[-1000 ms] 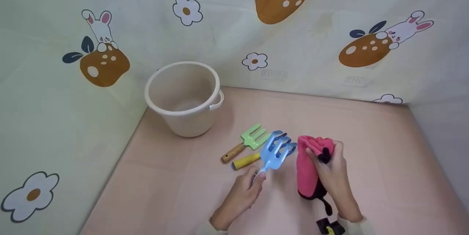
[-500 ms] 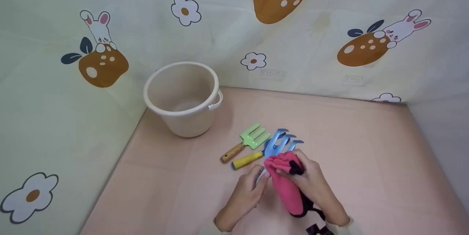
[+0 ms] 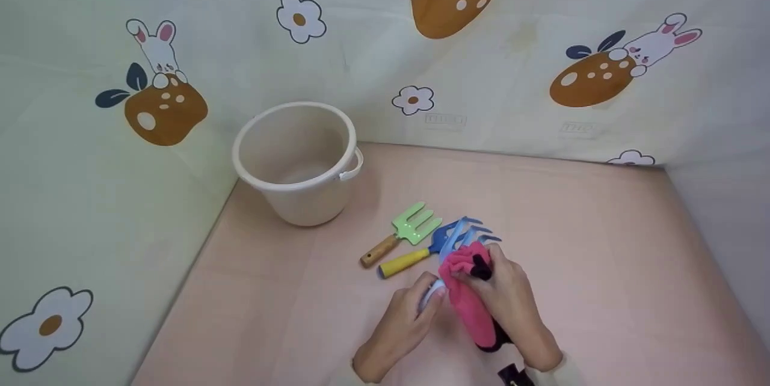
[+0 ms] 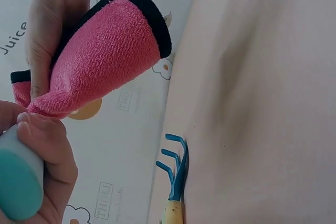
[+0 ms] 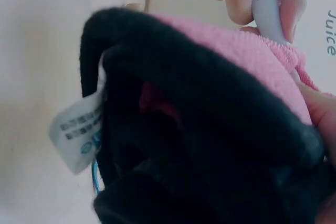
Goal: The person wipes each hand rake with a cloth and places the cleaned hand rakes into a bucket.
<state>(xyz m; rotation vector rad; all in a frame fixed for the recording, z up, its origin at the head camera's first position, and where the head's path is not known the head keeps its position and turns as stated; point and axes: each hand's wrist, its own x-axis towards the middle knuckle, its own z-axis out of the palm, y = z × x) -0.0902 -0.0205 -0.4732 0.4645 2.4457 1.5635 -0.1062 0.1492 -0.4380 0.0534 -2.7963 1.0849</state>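
My left hand (image 3: pixel 402 321) grips the pale handle (image 4: pixel 20 169) of a light blue garden hand fork (image 3: pixel 455 240); the handle's teal end shows in the left wrist view. My right hand (image 3: pixel 510 302) holds a pink terry cloth (image 3: pixel 469 308) with black trim, bunched at the top. The cloth lies against the fork where handle and head meet and hides that part. In the right wrist view, the cloth's black lining (image 5: pixel 210 124) and a white label (image 5: pixel 79 132) fill much of the picture.
Just beyond the hands lie a green hand fork (image 3: pixel 415 225) with a wooden handle and a blue hand cultivator (image 3: pixel 442 235) with a yellow handle. A cream bucket (image 3: pixel 313 202) stands at the back left, near the patterned wall (image 3: pixel 361 55).
My right hand has brought the cloth leftward from beside the fork onto it. Over the last half second, both hands shift only slightly. The fork's head has tilted a little.
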